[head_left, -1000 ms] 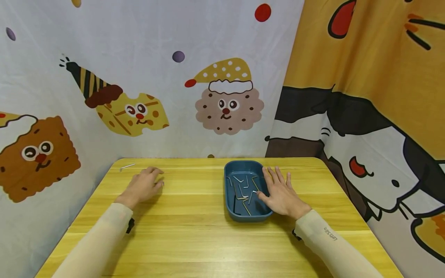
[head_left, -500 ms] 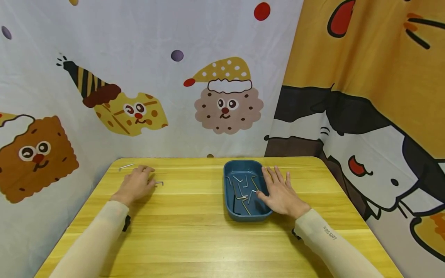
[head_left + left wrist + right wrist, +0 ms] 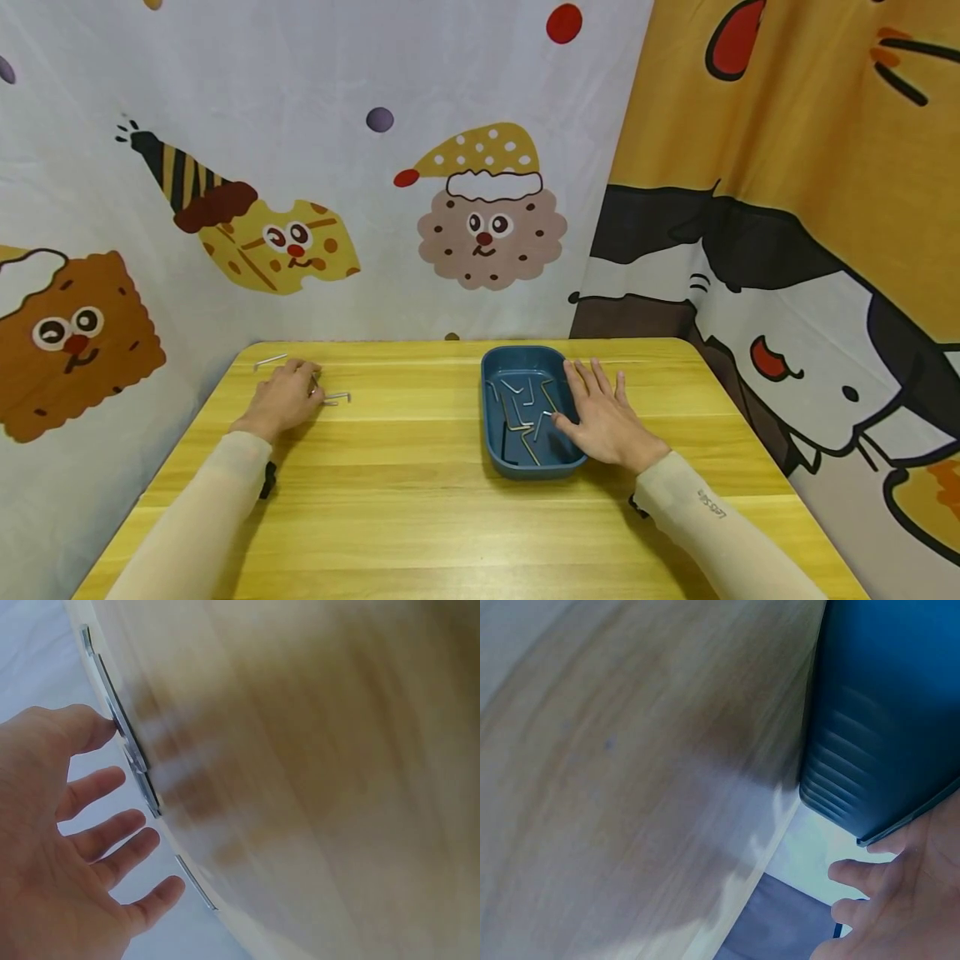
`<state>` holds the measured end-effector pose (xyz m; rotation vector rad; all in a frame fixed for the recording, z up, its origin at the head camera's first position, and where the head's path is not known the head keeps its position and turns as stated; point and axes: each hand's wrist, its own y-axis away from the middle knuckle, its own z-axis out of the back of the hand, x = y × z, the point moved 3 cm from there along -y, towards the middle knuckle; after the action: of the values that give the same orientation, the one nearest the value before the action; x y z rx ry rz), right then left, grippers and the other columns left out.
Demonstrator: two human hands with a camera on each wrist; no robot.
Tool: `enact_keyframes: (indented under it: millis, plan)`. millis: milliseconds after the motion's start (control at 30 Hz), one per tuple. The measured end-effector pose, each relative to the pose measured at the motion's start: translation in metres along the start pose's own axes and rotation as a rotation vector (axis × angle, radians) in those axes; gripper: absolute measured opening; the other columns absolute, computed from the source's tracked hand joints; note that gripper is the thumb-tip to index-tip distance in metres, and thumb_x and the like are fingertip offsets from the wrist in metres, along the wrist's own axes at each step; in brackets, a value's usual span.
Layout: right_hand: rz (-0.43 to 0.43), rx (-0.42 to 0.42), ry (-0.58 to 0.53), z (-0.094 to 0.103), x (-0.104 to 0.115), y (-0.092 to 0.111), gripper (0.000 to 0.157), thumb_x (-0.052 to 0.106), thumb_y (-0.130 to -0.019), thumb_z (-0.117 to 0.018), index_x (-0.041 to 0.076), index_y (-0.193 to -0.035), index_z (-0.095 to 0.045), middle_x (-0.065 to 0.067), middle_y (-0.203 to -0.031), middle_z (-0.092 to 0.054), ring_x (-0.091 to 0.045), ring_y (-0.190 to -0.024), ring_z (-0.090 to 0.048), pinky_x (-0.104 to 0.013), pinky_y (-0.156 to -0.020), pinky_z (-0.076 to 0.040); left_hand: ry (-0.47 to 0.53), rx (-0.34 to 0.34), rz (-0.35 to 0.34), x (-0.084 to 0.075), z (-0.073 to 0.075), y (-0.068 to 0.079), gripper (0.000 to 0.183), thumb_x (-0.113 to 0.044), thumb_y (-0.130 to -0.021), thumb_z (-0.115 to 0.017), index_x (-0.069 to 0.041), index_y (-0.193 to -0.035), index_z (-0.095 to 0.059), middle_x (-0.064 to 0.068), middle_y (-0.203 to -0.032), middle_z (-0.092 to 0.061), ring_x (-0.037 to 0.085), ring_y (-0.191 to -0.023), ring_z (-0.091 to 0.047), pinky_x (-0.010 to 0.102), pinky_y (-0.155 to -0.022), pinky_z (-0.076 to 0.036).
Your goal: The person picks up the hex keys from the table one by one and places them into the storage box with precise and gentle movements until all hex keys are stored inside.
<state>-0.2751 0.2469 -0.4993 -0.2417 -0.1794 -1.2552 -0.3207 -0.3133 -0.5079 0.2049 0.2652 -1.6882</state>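
My left hand [image 3: 281, 397] is low over the table's far left, fingers spread and slightly bent. In the left wrist view its thumb touches a silver hex key [image 3: 118, 705]; another hex key [image 3: 152, 796] lies against that one, partly overlapped. The other fingertips are apart from the thumb. A separate hex key [image 3: 270, 361] lies beyond the hand, near the back left corner. On the right, my right hand [image 3: 611, 421] rests at the right rim of a blue tray [image 3: 534, 472], fingers straight and thumb over the rim. Several L-shaped hex keys [image 3: 517, 414], silver, brassy and black, lie inside it.
The wooden table [image 3: 405, 517] ends at a white printed curtain [image 3: 360, 50] behind it. A yellow, black and white cartoon curtain [image 3: 750, 167] hangs along the right side. The tray stands right of centre, towards the back.
My left hand has moved left and slightly nearer the far left hex key, uncovering hex keys at its right side. The right hand and tray have stayed put.
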Motion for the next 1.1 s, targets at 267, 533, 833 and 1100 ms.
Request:
enact_keyframes:
  millis: [267,533,833,1100]
  plan:
    - [-0.004,0.003,0.003,-0.0006,0.0005,-0.0002,0.096,0.051,-0.116,-0.065,0.007,-0.187,-0.019,-0.027,-0.193,-0.024,-0.055,-0.182,-0.008,-0.089,-0.139,0.001,0.002,0.048,0.024,0.0069,-0.0004,-0.0039,0.054,-0.025,-0.117,-0.062,0.005,-0.161,-0.059,0.043,-0.166,-0.052,0.068,-0.147,-0.053,0.091,-0.110,-0.047]
    - [-0.010,0.004,0.008,-0.0003,0.0003,-0.0003,0.096,0.051,-0.116,-0.065,0.007,-0.187,-0.018,-0.026,-0.193,-0.023,-0.055,-0.182,-0.007,-0.089,-0.139,0.000,-0.017,0.050,0.009,0.0071,0.0001,-0.0061,0.051,-0.023,-0.117,-0.062,0.006,-0.159,-0.061,0.043,-0.162,-0.055,0.067,-0.145,-0.057,0.090,-0.108,-0.050]
    - [-0.007,0.009,0.006,-0.0004,0.0029,0.0001,0.096,0.051,-0.116,-0.066,0.005,-0.187,-0.019,-0.027,-0.192,-0.024,-0.056,-0.181,-0.009,-0.089,-0.139,-0.001,-0.031,0.039,-0.019,0.0062,0.0022,-0.0039,0.044,-0.017,-0.116,-0.065,0.008,-0.153,-0.066,0.042,-0.154,-0.061,0.064,-0.134,-0.066,0.083,-0.102,-0.058]
    - [0.000,0.002,0.047,0.0005,0.0012,-0.0005,0.097,0.053,-0.116,-0.065,0.005,-0.186,-0.020,-0.027,-0.192,-0.025,-0.057,-0.181,-0.013,-0.090,-0.138,-0.005,-0.021,0.030,-0.037,0.0058,0.0006,-0.0076,0.041,-0.018,-0.116,-0.068,0.008,-0.148,-0.069,0.042,-0.148,-0.063,0.060,-0.125,-0.070,0.075,-0.098,-0.063]
